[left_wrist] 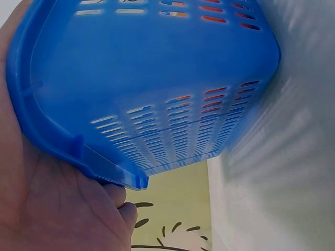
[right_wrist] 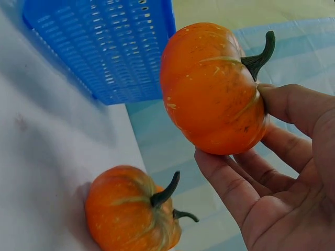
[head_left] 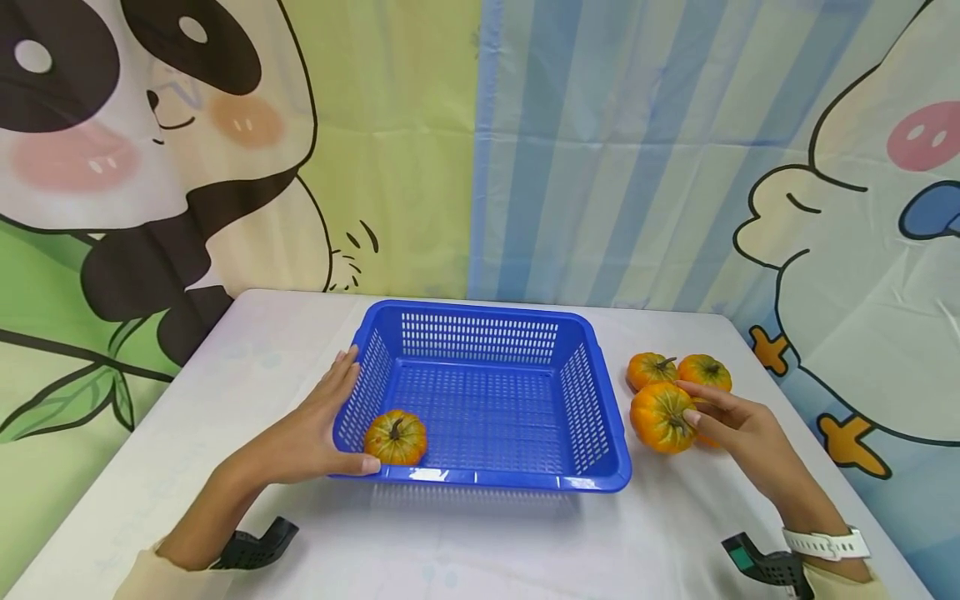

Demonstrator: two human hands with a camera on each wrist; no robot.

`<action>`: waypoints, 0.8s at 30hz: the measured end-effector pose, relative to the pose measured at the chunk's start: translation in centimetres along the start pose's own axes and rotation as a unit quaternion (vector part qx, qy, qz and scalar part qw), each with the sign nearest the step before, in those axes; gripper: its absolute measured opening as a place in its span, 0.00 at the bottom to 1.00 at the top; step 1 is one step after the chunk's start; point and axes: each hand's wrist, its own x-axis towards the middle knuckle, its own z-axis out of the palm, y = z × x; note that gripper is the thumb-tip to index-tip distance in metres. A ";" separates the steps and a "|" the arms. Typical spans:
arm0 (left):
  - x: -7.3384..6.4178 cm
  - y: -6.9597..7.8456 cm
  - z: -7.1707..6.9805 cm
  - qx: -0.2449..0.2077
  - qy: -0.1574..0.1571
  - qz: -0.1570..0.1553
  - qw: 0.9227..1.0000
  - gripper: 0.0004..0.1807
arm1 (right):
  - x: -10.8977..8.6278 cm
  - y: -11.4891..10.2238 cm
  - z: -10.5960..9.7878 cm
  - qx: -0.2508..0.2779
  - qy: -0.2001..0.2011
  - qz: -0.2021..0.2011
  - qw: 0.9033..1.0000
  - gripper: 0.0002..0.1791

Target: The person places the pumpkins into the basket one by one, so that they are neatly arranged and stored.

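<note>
Head view shows the left hand (head_left: 311,429) laid flat against the left wall of the blue basket (head_left: 480,479), fingers straight along the rim and thumb at the near corner, seemingly to keep it from sliding. The basket sits mid-worktop (head_left: 247,367); one small pumpkin (head_left: 396,437) lies in its near left corner, the rest of its floor open. By the right edge of the worktop, the right hand (head_left: 738,425) holds the nearest pumpkin (head_left: 660,417) with curled fingers; in the right wrist view it is lifted clear of the cloth. Two more pumpkins (head_left: 678,371) sit just behind it, touching each other. Between the held one and the basket's right rim lies bare worktop, and the near edge is free too.
</note>
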 end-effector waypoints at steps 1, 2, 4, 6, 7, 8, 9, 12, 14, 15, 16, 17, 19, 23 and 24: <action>0.0 0.0 0.0 0.001 0.000 0.000 1.000 0.70 | 0.1 -0.2 0.0 0.001 0.001 -0.006 1.000 0.29; 0.0 0.0 0.0 0.002 0.000 0.000 1.000 0.71 | 0.1 -0.4 0.1 0.003 0.001 -0.012 1.000 0.28; 0.0 0.0 0.0 0.002 0.001 0.000 1.000 0.71 | 0.2 -0.9 0.3 0.005 0.001 -0.023 1.000 0.28; 0.0 0.0 0.0 0.000 0.001 0.001 1.000 0.71 | 0.4 -1.2 0.4 0.004 0.002 -0.033 0.999 0.27; 0.0 0.0 0.0 -0.002 0.001 0.001 1.000 0.71 | 0.4 -1.4 0.5 0.002 0.002 -0.037 0.999 0.27; 0.0 0.0 0.0 -0.002 0.001 0.002 1.000 0.71 | 0.5 -1.6 0.6 0.000 0.003 -0.041 0.999 0.27; 0.0 0.0 0.0 -0.002 0.001 0.003 1.000 0.71 | 0.6 -1.7 0.6 -0.002 0.004 -0.045 0.999 0.26; 0.0 0.0 0.0 0.000 0.001 0.004 1.000 0.71 | 0.9 -2.1 0.7 -0.002 0.006 -0.054 0.999 0.26; 0.0 0.0 0.0 0.000 0.000 0.004 1.000 0.71 | 1.1 -2.4 0.8 -0.002 0.007 -0.059 0.998 0.25; 0.0 0.0 0.0 0.000 0.000 0.004 1.000 0.71 | 1.2 -2.5 0.9 -0.001 0.008 -0.061 0.998 0.25; 0.0 0.0 0.0 0.000 0.000 0.005 1.000 0.70 | 1.3 -2.7 1.0 -0.001 0.009 -0.063 0.998 0.25; 0.0 0.0 0.0 -0.001 0.000 0.005 1.000 0.70 | 1.4 -2.8 1.0 0.000 0.009 -0.066 0.998 0.24; 0.0 0.0 0.0 -0.002 0.000 0.005 1.000 0.70 | 1.5 -3.2 1.1 0.001 0.009 -0.073 0.997 0.24; 0.0 0.0 -0.1 -0.002 0.001 0.005 1.000 0.70 | 1.9 -3.9 1.3 0.006 0.001 -0.086 0.996 0.24; -0.1 0.0 -0.1 -0.001 0.001 0.005 1.000 0.70 | 1.9 -4.1 1.3 0.007 -0.002 -0.089 0.996 0.24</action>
